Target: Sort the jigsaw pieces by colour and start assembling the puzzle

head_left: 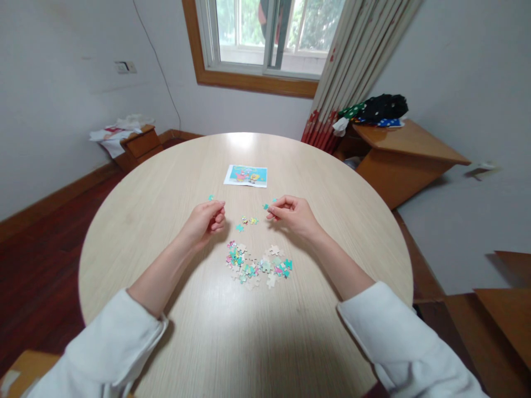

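My right hand (295, 214) pinches a small teal puzzle piece (266, 207) between thumb and forefinger, just above the table. Another teal bit shows behind its fingers. Closed with thumb against forefinger, my left hand (206, 219) hovers opposite; whatever it may hold is too small to make out. A loose teal piece (211, 197) lies just beyond it. Between the hands are a teal piece (239, 228) and a few yellowish pieces (253, 220). Nearer me spreads a pile of puzzle pieces (249, 270), some coloured side up, others pale.
A printed cartoon picture (249, 176) lies on the round wooden table (265, 342) beyond my hands. A wooden cabinet (409, 143) with clothes (379, 109) on top stands at the right. Papers (120, 132) rest on a low wooden piece at the left. A curtain (352, 55) hangs beside the window.
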`<state>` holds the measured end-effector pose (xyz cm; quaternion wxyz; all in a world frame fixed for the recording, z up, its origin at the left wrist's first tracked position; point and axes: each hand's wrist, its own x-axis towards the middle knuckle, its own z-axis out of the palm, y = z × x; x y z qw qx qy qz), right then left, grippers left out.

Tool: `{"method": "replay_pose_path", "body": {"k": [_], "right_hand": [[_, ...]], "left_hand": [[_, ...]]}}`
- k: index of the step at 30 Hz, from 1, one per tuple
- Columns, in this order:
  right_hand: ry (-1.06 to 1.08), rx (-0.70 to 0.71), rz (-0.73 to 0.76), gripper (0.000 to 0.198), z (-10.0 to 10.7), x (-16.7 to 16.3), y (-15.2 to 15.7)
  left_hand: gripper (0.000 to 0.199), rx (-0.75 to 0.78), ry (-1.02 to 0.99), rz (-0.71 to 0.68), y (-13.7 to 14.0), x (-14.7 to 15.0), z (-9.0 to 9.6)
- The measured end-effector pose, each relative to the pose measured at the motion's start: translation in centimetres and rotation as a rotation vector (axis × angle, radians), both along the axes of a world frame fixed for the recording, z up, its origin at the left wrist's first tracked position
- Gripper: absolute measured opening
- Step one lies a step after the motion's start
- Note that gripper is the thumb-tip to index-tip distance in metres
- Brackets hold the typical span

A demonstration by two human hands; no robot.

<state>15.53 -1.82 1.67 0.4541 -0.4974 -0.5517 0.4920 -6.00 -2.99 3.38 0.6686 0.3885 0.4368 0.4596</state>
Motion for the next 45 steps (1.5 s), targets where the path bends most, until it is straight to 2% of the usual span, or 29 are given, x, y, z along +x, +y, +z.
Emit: {"method": "replay_pose_path", "body": {"k": [5,8,13,16,18,21,25,27,30,35,39,45], "right_hand": [[-0.012,0.034,-0.056,0.027,-0.3,0.6,0.6],[-0.042,0.049,-0.018,0.026,-0.3,0.4,0.3],[-0.015,0.032,0.224,0.018,0.1,-1.3,-1.4],[0.022,0.010,0.282,0.016,0.3,-2.3,-2.3],[0.030,-0.006,0.292,0.014,0.3,-2.6,-2.5],[-0.017,0.026,0.264,0.010,0.4,-2.3,-2.3],[-0.260,0.131,0.246,0.006,0.4,-0.9,-1.4],[-0.404,0.125,0.292,0.006,0.4,-0.2,-1.2],[-0.520,0.092,0.346,0.007,0.5,0.5,-1.1],[-0.583,-0.011,0.457,0.008,1.2,1.0,-1.3],[-0.638,-0.090,0.544,0.005,1.3,1.2,-1.3],[-0.675,-0.076,0.626,0.011,1.2,1.6,-1.2]], "left_hand": [[0.036,0.004,-0.086,0.056,0.4,-0.3,0.0],[0.036,0.076,0.028,0.034,0.3,-0.1,-0.1],[0.013,0.225,0.410,-0.236,-0.8,1.1,-0.8],[0.015,0.297,0.493,-0.358,-1.3,1.8,-1.4],[0.018,0.339,0.534,-0.388,-1.2,1.7,-1.5],[0.020,0.396,0.633,-0.273,-0.2,0.7,-1.4],[0.020,0.477,0.899,0.117,2.3,-2.5,-1.4],[0.021,0.468,1.056,0.226,3.5,-4.1,-1.7],[0.020,0.413,1.236,0.248,4.9,-5.6,-2.4],[0.023,0.336,1.411,0.240,6.3,-6.0,-3.6],[0.025,0.316,1.451,0.272,6.8,-6.3,-3.9],[0.026,0.262,1.422,0.319,7.2,-6.8,-3.9]]}}
